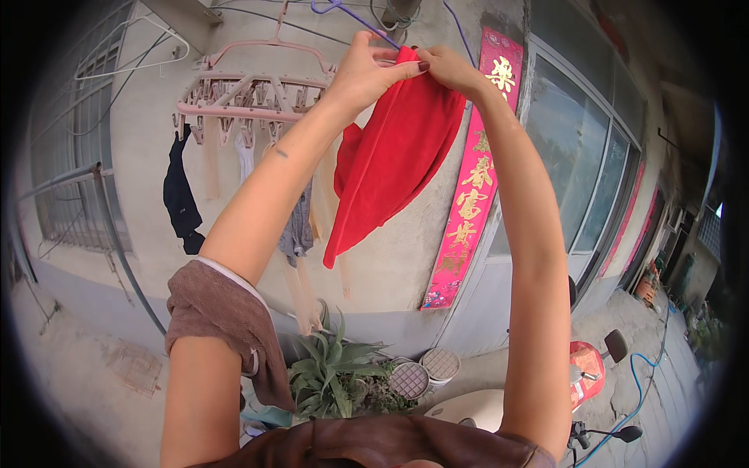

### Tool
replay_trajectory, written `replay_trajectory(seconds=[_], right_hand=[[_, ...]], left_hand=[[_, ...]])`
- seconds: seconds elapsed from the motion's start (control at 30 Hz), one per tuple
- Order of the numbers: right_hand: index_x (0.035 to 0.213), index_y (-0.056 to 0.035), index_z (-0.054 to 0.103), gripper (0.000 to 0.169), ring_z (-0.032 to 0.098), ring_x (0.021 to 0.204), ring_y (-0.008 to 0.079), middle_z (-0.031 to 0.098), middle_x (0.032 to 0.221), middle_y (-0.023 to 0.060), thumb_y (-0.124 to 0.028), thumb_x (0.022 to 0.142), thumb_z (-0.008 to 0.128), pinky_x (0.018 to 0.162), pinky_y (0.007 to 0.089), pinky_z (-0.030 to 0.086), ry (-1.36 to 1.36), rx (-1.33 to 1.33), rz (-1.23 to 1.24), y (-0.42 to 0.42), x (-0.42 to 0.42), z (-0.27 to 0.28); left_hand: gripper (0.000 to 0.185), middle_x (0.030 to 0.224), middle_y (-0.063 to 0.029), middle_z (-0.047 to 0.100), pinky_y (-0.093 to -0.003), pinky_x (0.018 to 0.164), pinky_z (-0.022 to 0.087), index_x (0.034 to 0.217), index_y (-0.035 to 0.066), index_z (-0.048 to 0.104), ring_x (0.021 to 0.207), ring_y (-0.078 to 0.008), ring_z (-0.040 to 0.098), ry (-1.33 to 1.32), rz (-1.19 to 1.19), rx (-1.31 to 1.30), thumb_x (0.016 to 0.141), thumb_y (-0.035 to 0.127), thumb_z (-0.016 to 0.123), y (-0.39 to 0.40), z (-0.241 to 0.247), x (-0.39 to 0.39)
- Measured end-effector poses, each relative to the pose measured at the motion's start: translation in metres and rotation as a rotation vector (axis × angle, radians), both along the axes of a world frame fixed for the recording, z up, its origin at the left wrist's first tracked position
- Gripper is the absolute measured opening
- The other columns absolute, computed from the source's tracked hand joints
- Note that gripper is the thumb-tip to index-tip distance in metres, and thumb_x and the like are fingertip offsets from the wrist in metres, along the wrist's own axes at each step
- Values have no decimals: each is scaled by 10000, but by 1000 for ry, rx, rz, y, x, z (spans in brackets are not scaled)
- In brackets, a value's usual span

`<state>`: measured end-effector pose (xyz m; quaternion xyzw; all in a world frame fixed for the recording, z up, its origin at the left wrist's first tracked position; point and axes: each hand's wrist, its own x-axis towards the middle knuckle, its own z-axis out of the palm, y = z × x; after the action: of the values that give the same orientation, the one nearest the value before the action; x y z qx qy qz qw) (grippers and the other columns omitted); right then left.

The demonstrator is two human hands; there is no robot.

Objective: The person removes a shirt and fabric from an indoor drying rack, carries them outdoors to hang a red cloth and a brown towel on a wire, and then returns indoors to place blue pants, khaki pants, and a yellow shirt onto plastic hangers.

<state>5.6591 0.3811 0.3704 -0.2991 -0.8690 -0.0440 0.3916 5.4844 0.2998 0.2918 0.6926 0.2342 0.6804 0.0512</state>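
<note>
A bright red cloth item (pixel 398 152), perhaps a garment, hangs in folds from my raised hands. My left hand (pixel 366 76) pinches its top edge, thumb across the front, beside the shaft of a purple hanger (pixel 374 29). On the other side, my right hand (pixel 447 69) grips the cloth's upper corner, its fingers partly hidden behind the fabric. The hanger's end runs down to the red cloth between my hands; whether it passes inside is hidden. Over my left forearm lies a brown towel-like cloth (pixel 225 316) with a pale trim.
A pink clip drying rack (pixel 251 110) hangs left, holding a dark sock (pixel 180 199), a grey cloth (pixel 297 228) and sheer stockings (pixel 301 292). A white hanger (pixel 131 70) hangs farther left. Below are a spiky potted plant (pixel 333 362), lidded buckets (pixel 442 364) and a scooter (pixel 468 409).
</note>
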Motion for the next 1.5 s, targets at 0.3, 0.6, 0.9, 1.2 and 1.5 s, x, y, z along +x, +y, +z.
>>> replay_trajectory(seconds=[0.3,0.6,0.9,1.2,1.5], right_hand=[[1062,24,586,351,668,949,393,684,957,247,-284,907,657,850,443,504,729,373,-375,44,35,-91],[964,-3,729,281,680,916,386,720,915,226,-263,894,649,841,444,506,847,212,-254,27,54,-39],[876,-48,771,204,702,792,252,739,852,147,-202,742,764,733,382,547,756,94,-226,22,68,-18],[861,-43,752,208,695,777,282,725,805,136,-233,777,754,725,397,539,734,415,-96,13,44,-39],[1014,-33,764,370,717,822,308,738,909,193,-341,810,758,779,395,548,430,255,-158,3,35,-30]], left_hand=[[334,906,-191,729,-368,749,559,1102,-62,636,822,-261,719,248,631,315,820,116,645,6,4,-4],[267,904,-172,723,-368,810,519,1079,3,659,842,-307,680,-16,269,284,854,144,689,5,54,-40],[163,910,-208,709,-409,814,529,895,18,728,904,-340,683,135,915,449,865,163,661,-43,59,-51],[237,899,-224,706,-439,784,531,912,29,751,881,-370,692,30,1034,431,888,246,659,-52,93,-51],[247,841,-203,708,-431,752,536,815,57,765,811,-364,703,128,1073,337,888,266,654,-84,95,-34]])
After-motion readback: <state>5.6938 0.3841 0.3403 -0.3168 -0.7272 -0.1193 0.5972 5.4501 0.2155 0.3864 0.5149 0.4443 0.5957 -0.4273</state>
